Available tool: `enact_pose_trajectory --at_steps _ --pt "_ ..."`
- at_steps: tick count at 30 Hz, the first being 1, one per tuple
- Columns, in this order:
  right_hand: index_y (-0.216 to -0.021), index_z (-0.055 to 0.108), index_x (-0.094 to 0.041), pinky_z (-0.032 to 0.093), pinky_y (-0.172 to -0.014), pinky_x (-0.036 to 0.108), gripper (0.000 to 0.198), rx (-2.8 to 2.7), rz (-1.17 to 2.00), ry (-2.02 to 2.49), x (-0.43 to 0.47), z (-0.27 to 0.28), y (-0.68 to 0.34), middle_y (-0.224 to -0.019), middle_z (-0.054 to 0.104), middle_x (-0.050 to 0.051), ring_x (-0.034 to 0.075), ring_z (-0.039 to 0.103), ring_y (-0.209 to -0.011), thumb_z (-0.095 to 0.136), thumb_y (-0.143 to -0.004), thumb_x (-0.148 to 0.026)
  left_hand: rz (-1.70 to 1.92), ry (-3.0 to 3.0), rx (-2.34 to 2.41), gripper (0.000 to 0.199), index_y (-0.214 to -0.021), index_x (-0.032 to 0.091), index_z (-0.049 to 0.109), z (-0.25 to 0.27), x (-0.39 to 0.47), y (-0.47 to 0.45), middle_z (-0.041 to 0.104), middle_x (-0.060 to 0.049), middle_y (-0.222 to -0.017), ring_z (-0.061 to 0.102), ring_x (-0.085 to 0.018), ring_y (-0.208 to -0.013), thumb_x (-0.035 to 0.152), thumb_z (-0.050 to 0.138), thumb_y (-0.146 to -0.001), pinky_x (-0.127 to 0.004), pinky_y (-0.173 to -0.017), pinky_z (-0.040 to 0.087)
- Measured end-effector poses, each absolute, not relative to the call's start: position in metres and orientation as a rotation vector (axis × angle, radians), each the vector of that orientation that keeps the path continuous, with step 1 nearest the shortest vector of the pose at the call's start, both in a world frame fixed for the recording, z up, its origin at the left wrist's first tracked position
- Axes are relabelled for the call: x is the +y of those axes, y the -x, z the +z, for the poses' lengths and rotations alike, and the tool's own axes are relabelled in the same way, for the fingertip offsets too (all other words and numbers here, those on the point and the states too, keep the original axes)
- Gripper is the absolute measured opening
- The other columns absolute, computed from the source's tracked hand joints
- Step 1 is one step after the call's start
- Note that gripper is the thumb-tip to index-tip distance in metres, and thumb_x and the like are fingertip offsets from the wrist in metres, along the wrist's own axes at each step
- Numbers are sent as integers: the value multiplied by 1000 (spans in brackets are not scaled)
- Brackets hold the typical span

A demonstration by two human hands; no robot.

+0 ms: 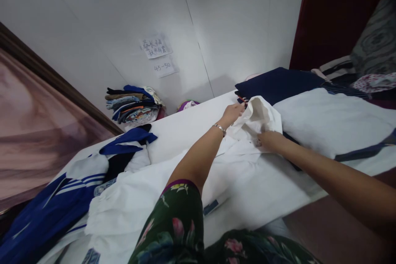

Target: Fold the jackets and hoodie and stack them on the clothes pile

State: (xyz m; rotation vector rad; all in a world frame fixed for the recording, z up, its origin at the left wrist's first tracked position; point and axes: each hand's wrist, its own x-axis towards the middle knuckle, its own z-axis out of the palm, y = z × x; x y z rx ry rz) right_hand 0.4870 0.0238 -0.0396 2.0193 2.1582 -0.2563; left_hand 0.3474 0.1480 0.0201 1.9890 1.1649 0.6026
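A white garment (pixel 133 198) lies spread over the white tabletop, its far end bunched up under both hands. My left hand (pixel 233 114) reaches to the far edge of its raised opening, which looks like a collar or hood, with the fingers closed on the cloth. On the near side of that opening, my right hand (pixel 269 141) grips the cloth, its fingertips partly hidden in the folds. Between the hands the fabric stands up in a loose loop. Which kind of top it is, I cannot tell.
Blue and white clothes (pixel 83 181) lie heaped on the left. Behind the table rises a folded stack (pixel 133 105) near the wall with paper notes (pixel 157 47). To the right lie a dark navy garment (pixel 278 82) and a white one (pixel 334 119). A pink curtain (pixel 37 123) hangs left.
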Motion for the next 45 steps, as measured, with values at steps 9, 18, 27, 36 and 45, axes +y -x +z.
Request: enact_pose_trajectory --at_steps 9,18,27,36,45 --pt "-100 67 -14 46 -68 32 24 2159 -365 -1935 24 -43 -480 -92 70 16 28 68 -87 50 -84 -18 344 -2120 1593 35 -95 18 66 -52 113 -296 70 -10 -100 63 -23 -92 49 51 -87 -28 -75 44" --pt "-115 56 -12 44 -73 36 32 2230 -18 -2126 21 -7 -467 -99 67 21 31 65 -93 35 -91 -16 368 -2266 1186 24 -85 18 70 -56 101 -314 70 -9 -103 61 -22 -97 32 51 -89 -29 -89 44" --pt "-144 35 -10 49 -76 36 56 2431 10 -2088 26 -38 -461 -107 69 18 26 67 -90 42 -88 -16 627 -2346 1250 37 -116 20 63 -58 66 -289 67 -7 -116 60 -22 -105 41 41 -95 -32 -93 44" --pt "-132 51 -23 45 -102 41 40 3117 580 -2403 -42 -31 -488 -131 58 10 25 53 -122 46 -92 -28 562 -2350 1429 32 -121 19 59 -66 58 -292 61 -10 -119 55 -22 -110 25 45 -93 -33 -95 43" --pt "-150 24 -10 49 -89 41 84 2352 -161 -2984 -3 -17 -515 -133 54 19 34 57 -116 57 -81 -45 441 -2527 1135 30 -113 18 59 -59 15 -279 57 -12 -124 50 -29 -118 37 47 -93 -44 -100 38"
